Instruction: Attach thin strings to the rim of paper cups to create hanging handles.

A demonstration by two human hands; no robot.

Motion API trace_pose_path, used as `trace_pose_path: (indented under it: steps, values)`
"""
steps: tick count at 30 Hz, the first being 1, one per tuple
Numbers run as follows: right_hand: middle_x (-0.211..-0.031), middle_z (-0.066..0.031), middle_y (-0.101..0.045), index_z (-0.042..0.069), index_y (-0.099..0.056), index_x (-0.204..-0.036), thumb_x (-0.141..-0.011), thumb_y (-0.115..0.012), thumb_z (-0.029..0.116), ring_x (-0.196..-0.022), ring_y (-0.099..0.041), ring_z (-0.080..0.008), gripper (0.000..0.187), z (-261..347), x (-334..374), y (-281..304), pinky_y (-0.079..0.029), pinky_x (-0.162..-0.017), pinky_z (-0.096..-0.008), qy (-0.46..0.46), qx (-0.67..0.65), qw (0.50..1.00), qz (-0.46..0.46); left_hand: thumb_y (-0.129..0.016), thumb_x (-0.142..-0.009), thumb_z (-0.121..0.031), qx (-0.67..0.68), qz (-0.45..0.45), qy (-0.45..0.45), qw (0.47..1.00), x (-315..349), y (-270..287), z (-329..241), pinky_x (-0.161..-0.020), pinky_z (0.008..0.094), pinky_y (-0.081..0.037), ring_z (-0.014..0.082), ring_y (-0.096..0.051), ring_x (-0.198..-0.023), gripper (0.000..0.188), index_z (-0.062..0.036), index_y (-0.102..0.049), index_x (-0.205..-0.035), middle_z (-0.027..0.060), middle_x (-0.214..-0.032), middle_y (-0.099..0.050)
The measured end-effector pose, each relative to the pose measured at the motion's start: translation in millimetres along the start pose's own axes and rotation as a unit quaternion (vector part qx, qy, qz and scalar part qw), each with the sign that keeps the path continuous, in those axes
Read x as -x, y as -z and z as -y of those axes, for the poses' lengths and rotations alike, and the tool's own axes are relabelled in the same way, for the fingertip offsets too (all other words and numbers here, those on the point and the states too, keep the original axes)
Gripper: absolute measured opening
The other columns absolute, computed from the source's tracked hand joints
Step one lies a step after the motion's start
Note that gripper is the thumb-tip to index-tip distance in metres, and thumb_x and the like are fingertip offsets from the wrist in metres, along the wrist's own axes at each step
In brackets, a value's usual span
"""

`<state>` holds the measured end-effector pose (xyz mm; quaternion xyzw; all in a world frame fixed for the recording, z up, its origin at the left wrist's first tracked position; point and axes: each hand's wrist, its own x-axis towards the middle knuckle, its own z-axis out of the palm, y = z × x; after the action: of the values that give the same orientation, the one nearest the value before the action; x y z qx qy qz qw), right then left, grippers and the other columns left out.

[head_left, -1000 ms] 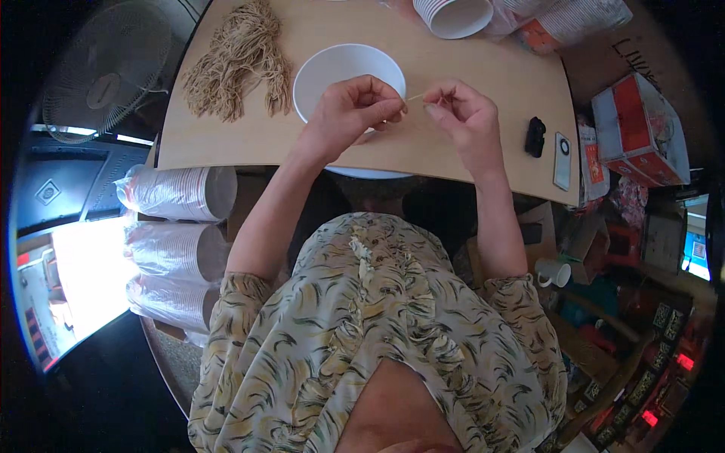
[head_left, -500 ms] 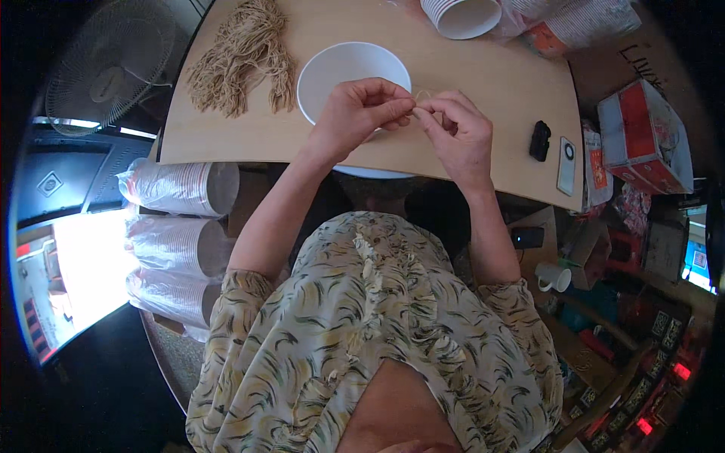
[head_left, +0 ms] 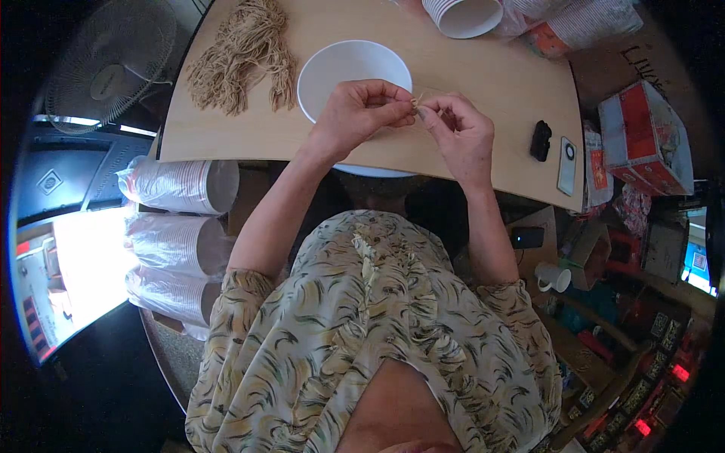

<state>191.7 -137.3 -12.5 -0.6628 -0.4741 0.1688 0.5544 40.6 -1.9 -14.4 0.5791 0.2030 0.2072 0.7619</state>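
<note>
A thin tan strand is pinched between my two hands, with a loose end sticking up at the fingertips. My left hand is closed on it with thumb and forefinger. Facing it, my right hand grips the same strand, its thumb and forefinger nearly touching the left fingertips. Behind my left hand stands a white bowl, partly covered by that hand. A tangled heap of tan strands lies on the table to the left of the bowl. Most of the pinched piece is hidden by my fingers.
The wooden table carries stacked paper cups at its far edge. A black object and a phone lie at its right. Wrapped cup stacks sit below left, near a fan. A white mug stands low right.
My right fingers have shifted slightly at the strand, and more of its loose end shows above the fingertips. My left hand has stayed nearly in place.
</note>
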Motion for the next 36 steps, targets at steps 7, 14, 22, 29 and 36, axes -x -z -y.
trace_pose_path:
  steps: [7,14,22,29,36]
  values:
    - [-0.083,0.0045,-0.064,-0.001,-0.074,-0.098,-0.096,-0.075,0.012,-0.071,-0.054,-0.0015,0.013,2,1,0,-0.043,-0.063,-0.0198,-0.062,-0.053,0.997,0.017,-0.073,-0.095,-0.007,-0.04,-0.017,-0.039,0.998,0,-4,2,-0.081,0.0252,-0.061,0.0138,-0.074,-0.089,0.019,0.0061,-0.071,-0.108,0.0097,-0.096,-0.076]
    - [-0.08,0.0031,-0.068,0.0,-0.075,-0.095,-0.094,-0.076,0.016,-0.07,-0.057,-0.0034,0.016,1,-1,3,-0.046,-0.063,-0.022,-0.133,-0.151,0.979,0.025,-0.076,-0.095,-0.008,-0.112,-0.02,-0.039,0.993,4,-9,3,-0.086,0.0265,-0.059,0.0142,-0.074,-0.096,0.021,0.0038,-0.071,-0.112,0.0075,-0.101,-0.076]
    - [-0.078,0.0029,-0.068,0.001,-0.076,-0.095,-0.094,-0.076,0.019,-0.062,-0.049,-0.0019,0.019,-3,0,8,-0.038,-0.056,-0.021,-0.178,-0.19,0.965,0.042,-0.078,-0.094,-0.009,-0.115,-0.006,-0.064,0.991,7,-10,3,-0.084,0.0257,-0.059,0.0116,-0.073,-0.094,0.021,0.0032,-0.073,-0.111,0.0073,-0.099,-0.077]
    - [-0.081,0.0023,-0.07,0.0,-0.077,-0.097,-0.094,-0.077,0.023,-0.063,-0.051,-0.0022,0.023,-3,2,11,-0.039,-0.056,-0.0209,-0.167,-0.182,0.967,0.056,-0.075,-0.095,-0.006,-0.09,-0.003,-0.039,0.995,9,-8,-5,-0.079,0.0258,-0.061,0.0127,-0.074,-0.086,0.018,0.0068,-0.074,-0.107,0.01,-0.093,-0.077]
    - [-0.087,0.0005,-0.072,0.002,-0.075,-0.109,-0.1,-0.07,0.025,-0.066,-0.053,-0.0031,0.025,5,1,10,-0.043,-0.058,-0.0211,-0.145,-0.149,0.977,0.042,-0.076,-0.095,-0.012,-0.028,0.004,-0.001,1.0,10,-3,-6,-0.078,0.0238,-0.057,0.0104,-0.071,-0.086,0.019,0.0026,-0.074,-0.107,0.0064,-0.094,-0.076]
